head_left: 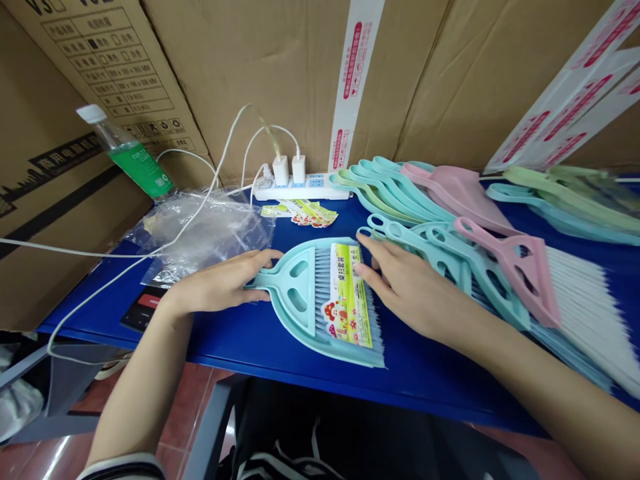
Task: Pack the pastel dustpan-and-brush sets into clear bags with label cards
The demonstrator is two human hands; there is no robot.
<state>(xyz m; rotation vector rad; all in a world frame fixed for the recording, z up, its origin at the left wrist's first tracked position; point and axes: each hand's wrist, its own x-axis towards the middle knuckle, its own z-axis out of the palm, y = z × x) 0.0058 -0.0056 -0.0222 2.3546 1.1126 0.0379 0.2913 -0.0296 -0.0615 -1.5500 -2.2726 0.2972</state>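
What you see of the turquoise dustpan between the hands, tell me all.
The dustpan is turquoise, plastic-looking, with a raised rim. It lies on the blue table, wide edge rightward, its handle end in the left hand. A matching brush with a printed label nests inside; the right hand reaches the label's edge.

A labelled brush [323, 280] lies in a turquoise dustpan [300, 336].
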